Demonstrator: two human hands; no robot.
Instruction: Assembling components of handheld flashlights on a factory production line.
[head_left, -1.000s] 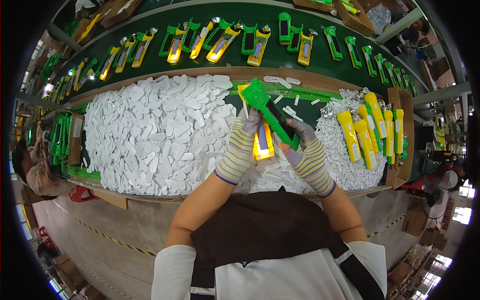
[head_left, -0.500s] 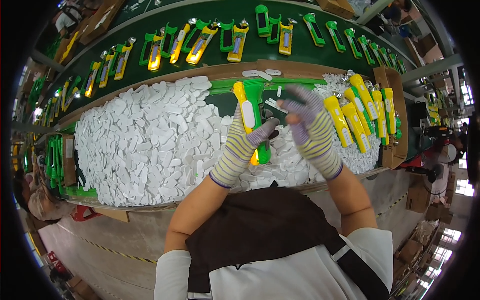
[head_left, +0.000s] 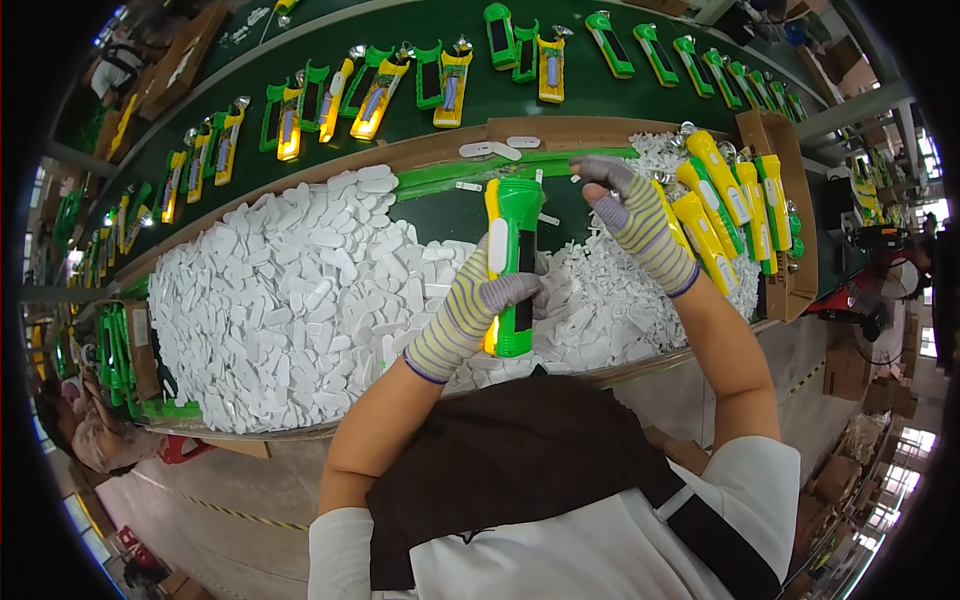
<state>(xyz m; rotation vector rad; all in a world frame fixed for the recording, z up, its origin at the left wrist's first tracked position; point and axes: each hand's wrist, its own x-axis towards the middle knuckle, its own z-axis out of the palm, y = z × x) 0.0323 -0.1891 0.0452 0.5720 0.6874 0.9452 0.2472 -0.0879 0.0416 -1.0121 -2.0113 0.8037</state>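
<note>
A green and yellow flashlight [head_left: 517,240] stands roughly upright in my left hand [head_left: 478,302], its wide green head pointing away from me. The thumb lies across the front of its body, and a long white oval piece shows on its yellow side. Light glows at its lower yellow end. My right hand [head_left: 640,215], in the same striped fingertip-less glove, hovers to the right of the flashlight with its fingers apart. Nothing shows clearly in it. Under it lie small white plastic parts [head_left: 610,290]; beside it, several yellow flashlights [head_left: 715,180] are piled.
A large heap of white oval plates [head_left: 290,280] fills the left of the cardboard-edged tray [head_left: 590,128]. Beyond it, a green belt [head_left: 590,95] carries opened flashlights [head_left: 453,85], some lit. A cardboard box [head_left: 790,200] borders the right end; a person [head_left: 100,425] sits at far left.
My left hand has brought the flashlight slightly lower and turned its green front more toward me. My right hand has moved right and away from it, over the small parts and the piled flashlights.
</note>
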